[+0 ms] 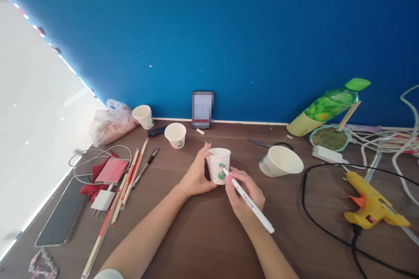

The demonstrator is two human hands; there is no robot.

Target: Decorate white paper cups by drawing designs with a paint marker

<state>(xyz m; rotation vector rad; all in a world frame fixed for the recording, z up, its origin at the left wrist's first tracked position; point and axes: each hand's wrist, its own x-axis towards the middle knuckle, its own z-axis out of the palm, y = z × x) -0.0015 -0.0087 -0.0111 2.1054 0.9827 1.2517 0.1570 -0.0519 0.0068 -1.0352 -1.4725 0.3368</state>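
My left hand [195, 174] is wrapped round the left side of a white paper cup [214, 165] with a green printed pattern. In my right hand [247, 194] is a white marker [250, 204], held like a pen. Its pink tip meets the green pattern on the cup's front, and faint pink marks show on the cup wall. The cup stands roughly upright at the middle of the table. A small white cap [200, 131] lies behind it.
Around me are paper cups [175, 134], a propped phone [202, 111], scissors [265, 144], a leaning bottle [322, 107] and a bowl of green bits [330, 138]. On the right lies a yellow glue gun [373, 202] with black cable; on the left, wrapped sticks [129, 183] and another phone [62, 213].
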